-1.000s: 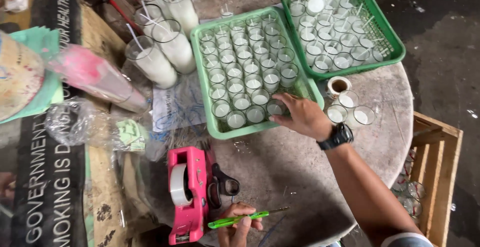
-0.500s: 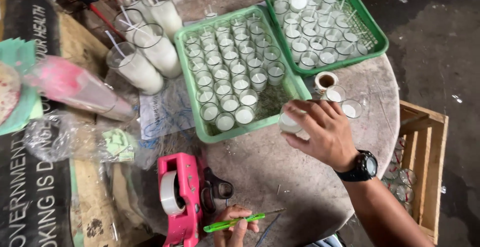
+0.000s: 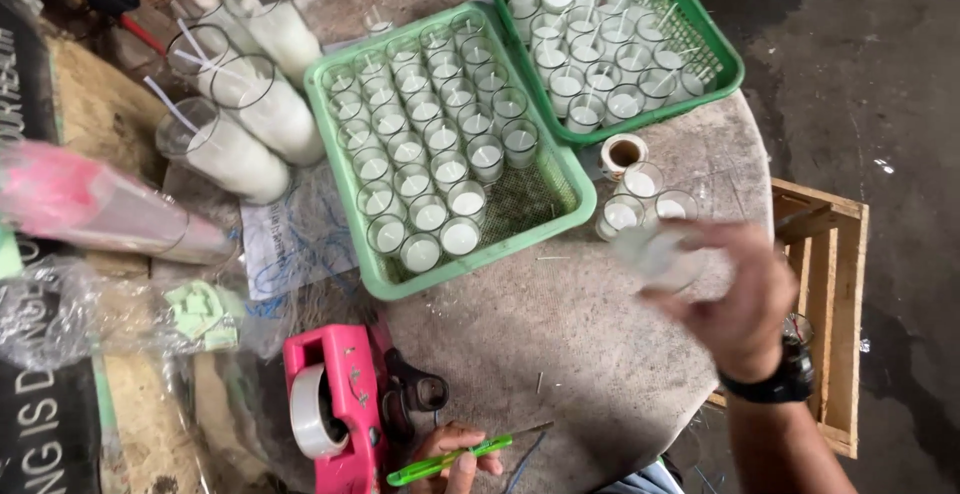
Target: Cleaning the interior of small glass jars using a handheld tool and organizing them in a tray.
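My right hand (image 3: 735, 299), blurred by motion, holds a small glass candle cup (image 3: 660, 254) above the round table's right side, next to three loose cups (image 3: 640, 194). My left hand (image 3: 455, 451) rests at the table's near edge, fingers closed on a thin green tool (image 3: 450, 459). A light green tray (image 3: 560, 212) in the middle holds several rows of small wax-filled cups, with a bare patch at its near right corner. A darker green basket (image 3: 730, 59) at the far right holds more cups with wicks.
A pink tape dispenser (image 3: 335, 404) stands beside my left hand. Tall glass candles (image 3: 255, 104) stand at the far left. A small tape roll (image 3: 622, 152) lies by the loose cups. Clear plastic bags (image 3: 110, 314) lie left; a wooden crate (image 3: 825, 284) sits at the right.
My right hand took a cup out of the light green tray's near right corner and carried it right, past the loose cups. My left hand kept still with the green tool.
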